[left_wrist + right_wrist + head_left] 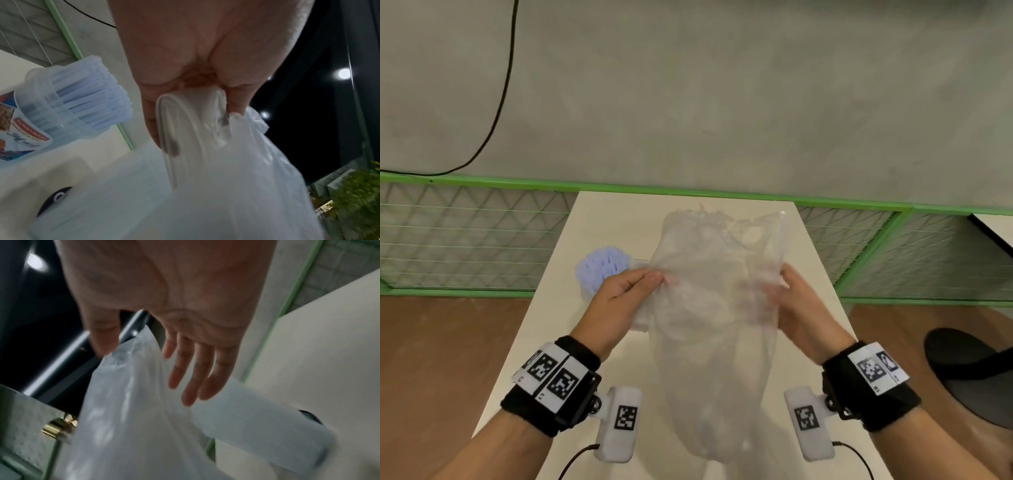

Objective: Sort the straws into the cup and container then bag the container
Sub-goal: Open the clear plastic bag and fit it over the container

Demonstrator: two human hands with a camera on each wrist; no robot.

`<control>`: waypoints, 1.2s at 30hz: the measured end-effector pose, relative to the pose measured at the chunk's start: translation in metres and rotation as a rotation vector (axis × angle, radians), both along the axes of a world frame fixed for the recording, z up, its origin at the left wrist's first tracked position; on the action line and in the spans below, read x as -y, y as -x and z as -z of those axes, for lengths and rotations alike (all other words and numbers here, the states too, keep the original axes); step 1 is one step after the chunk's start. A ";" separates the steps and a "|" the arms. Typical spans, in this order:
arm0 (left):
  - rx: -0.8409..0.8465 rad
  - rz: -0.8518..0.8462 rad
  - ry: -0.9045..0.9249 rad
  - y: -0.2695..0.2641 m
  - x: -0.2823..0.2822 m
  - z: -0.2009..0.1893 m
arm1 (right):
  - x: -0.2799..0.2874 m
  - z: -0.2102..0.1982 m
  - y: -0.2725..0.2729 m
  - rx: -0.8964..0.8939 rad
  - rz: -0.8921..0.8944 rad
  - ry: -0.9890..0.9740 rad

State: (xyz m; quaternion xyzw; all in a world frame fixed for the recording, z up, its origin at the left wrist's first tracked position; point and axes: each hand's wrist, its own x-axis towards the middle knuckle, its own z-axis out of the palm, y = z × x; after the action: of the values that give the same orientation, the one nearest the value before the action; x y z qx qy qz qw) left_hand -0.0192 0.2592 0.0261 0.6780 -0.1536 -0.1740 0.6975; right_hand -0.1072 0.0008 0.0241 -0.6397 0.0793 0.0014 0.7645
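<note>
Spanning frame centre to bottom: white table (pixel 599 219), running lengthwise. Hanging mid-frame above it: translucent plastic bag (pixel 709 325), held between both hands. Gripping bag's left edge: left hand (pixel 619 294), thumb and fingers pinching film together with container rim (pixel 164 123). Holding bag's right edge: right hand (pixel 796 308), thumb on film, fingers extended. Standing left of centre, behind left hand: cup (pixel 41 113) holding blue straws (pixel 602 265).

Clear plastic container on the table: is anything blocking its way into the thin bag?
Nothing solid does. The translucent plastic bag, held up by left hand and right hand, hangs over the clear container; its mouth isn't visibly open.
</note>
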 end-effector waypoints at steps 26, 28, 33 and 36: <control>0.066 0.256 -0.144 0.003 -0.001 -0.013 | 0.002 -0.013 0.015 -0.108 -0.017 -0.066; 0.096 0.287 -0.160 0.002 0.002 -0.018 | 0.000 -0.012 0.012 -0.096 0.006 -0.077; 0.021 0.272 -0.045 -0.003 -0.001 -0.020 | 0.008 -0.007 0.007 0.006 0.055 -0.099; -0.038 0.226 0.056 -0.002 -0.003 -0.019 | 0.008 -0.004 0.006 0.064 0.032 -0.205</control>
State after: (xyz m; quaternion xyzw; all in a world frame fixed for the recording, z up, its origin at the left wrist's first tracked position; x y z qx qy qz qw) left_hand -0.0177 0.2617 0.0453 0.6333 -0.2206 -0.2597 0.6949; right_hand -0.1133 -0.0074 0.0278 -0.5566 0.0646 -0.0230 0.8279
